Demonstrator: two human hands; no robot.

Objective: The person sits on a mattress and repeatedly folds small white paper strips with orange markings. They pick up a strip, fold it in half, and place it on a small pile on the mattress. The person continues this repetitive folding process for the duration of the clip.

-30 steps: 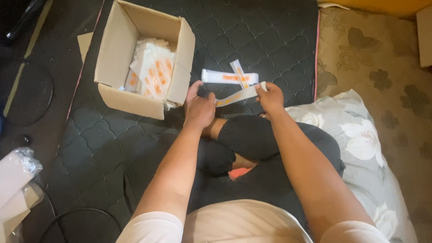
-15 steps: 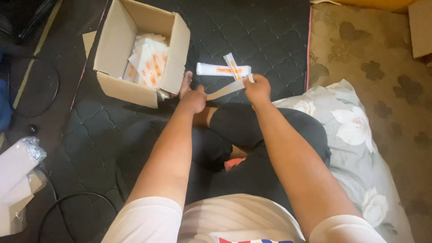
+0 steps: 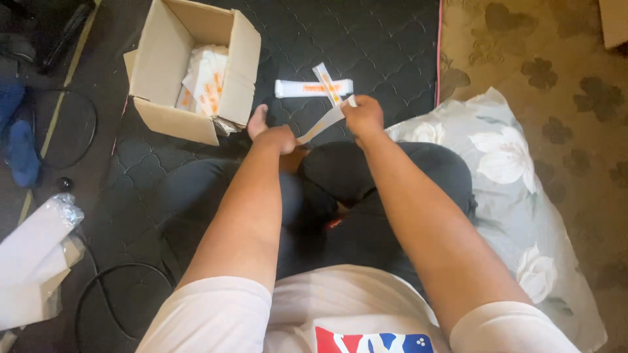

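A narrow white flat carton strip (image 3: 324, 122) stretches between both hands above my crossed legs. My left hand (image 3: 278, 136) pinches its lower end and my right hand (image 3: 363, 115) grips its upper end. Just beyond my hands, two folded white packets with orange print (image 3: 314, 87) lie crossed on the dark quilted mat. An open cardboard box (image 3: 163, 65) at the upper left holds several more white and orange flat packets (image 3: 206, 78).
A floral pillow (image 3: 517, 189) lies by my right leg. Black cables (image 3: 72, 124) loop on the floor at left, with a blue cloth (image 3: 16, 140) and clear plastic-wrapped white sheets (image 3: 36, 255). Patterned beige carpet (image 3: 543, 59) lies beyond the mat's pink edge.
The view has shifted slightly. Both hands keep hold of the white strip, which stays stretched between them; the crossed packets and box have not moved.
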